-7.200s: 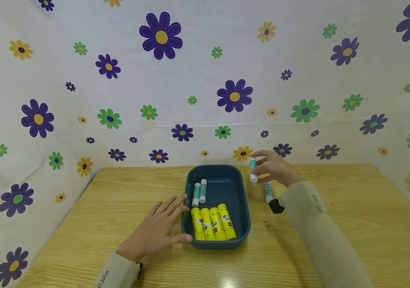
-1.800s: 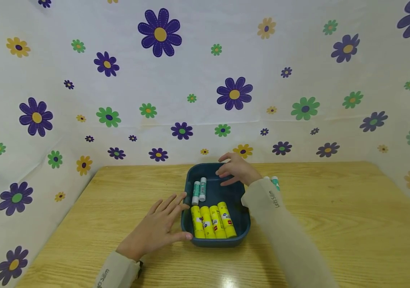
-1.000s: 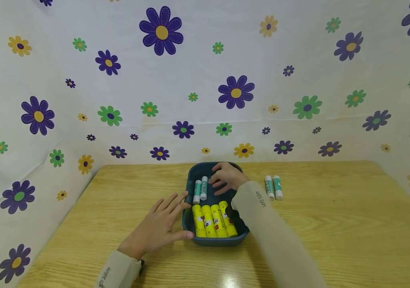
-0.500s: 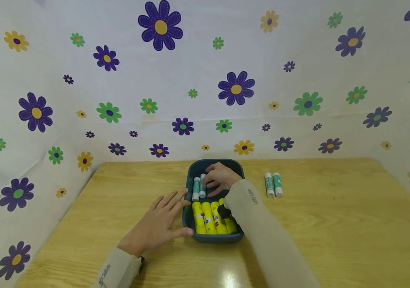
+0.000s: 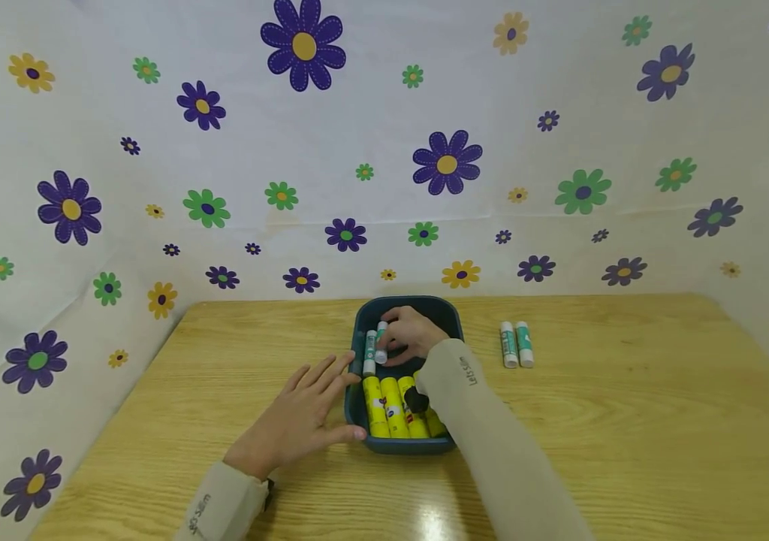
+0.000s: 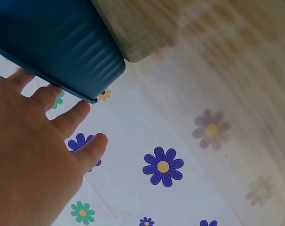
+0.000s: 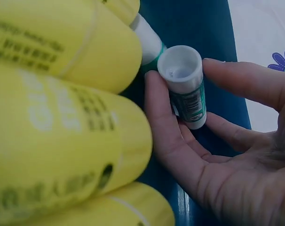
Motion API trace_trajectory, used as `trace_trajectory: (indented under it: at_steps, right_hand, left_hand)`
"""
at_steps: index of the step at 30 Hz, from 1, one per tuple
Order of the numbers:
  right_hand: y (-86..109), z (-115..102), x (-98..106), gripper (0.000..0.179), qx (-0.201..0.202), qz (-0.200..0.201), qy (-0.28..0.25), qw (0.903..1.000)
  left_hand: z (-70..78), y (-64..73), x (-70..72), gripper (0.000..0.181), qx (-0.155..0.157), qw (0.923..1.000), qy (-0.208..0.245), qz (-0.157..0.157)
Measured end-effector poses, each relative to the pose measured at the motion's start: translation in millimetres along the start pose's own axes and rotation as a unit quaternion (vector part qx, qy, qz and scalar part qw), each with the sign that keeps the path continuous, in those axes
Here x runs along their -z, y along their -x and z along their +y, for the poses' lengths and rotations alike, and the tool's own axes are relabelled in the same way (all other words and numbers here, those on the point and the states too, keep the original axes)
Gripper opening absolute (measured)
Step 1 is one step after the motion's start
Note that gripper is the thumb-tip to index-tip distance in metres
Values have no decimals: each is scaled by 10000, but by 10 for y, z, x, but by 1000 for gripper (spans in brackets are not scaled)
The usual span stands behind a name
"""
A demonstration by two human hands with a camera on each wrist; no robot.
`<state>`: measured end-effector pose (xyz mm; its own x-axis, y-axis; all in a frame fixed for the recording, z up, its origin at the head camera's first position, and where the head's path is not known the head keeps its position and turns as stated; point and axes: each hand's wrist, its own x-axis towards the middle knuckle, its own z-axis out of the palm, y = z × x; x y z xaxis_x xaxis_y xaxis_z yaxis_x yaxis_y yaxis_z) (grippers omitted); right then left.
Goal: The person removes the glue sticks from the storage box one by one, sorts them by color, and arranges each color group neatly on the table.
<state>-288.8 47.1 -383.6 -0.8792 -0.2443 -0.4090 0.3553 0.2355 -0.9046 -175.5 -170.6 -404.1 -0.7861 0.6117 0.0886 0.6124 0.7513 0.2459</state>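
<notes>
In the head view, my right hand (image 5: 417, 333) reaches into a dark blue plastic bin (image 5: 401, 448) and pinches a small green-and-white glue stick (image 5: 381, 357). Seen from the right wrist, this glue stick (image 7: 187, 89) stands tilted between thumb and fingers, its hollow white end towards the camera. A second small glue stick (image 5: 369, 355) lies just left of it against the bin's side. My left hand (image 5: 293, 421) is spread at the bin's left rim, its fingertips right at the edge in the left wrist view.
Several thick yellow glue sticks (image 5: 393, 409) lie in a row in the bin's near half, partly covered by the right wrist. Two green-and-white glue sticks (image 5: 517, 346) lie side by side on the wooden table (image 5: 628, 421), right of the bin. A flower-print sheet (image 5: 357, 113) stands behind.
Earlier my right hand held a small glue stick over the table; that one now lies beside another there. The hand has since moved left into the bin and taken hold of another. My left hand stays put.
</notes>
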Motion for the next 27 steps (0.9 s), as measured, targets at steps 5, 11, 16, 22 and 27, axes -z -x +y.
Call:
trace_trajectory:
  at_steps: [5,11,16,22,27]
  right_hand:
    - [28,-14,57,63,2,62,119,9999]
    - [114,-124,151,62,228,32,177,9996]
    - [192,-238,246,64,512,2,141,9986]
    - [260,-307,419,66,723,-26,185,9972]
    - [374,-364,582,66,922,-43,330,9952]
  left_hand:
    - [16,-16,-6,77,9,10000,22,6]
    - [14,-22,-19,74,36,10000,-22,20]
    - [8,-10,-13,72,81,10000,-28,17]
    - [16,-6,-21,72,140,9999,70,-19]
    - [21,-12,-29,72,153,9999,73,30]
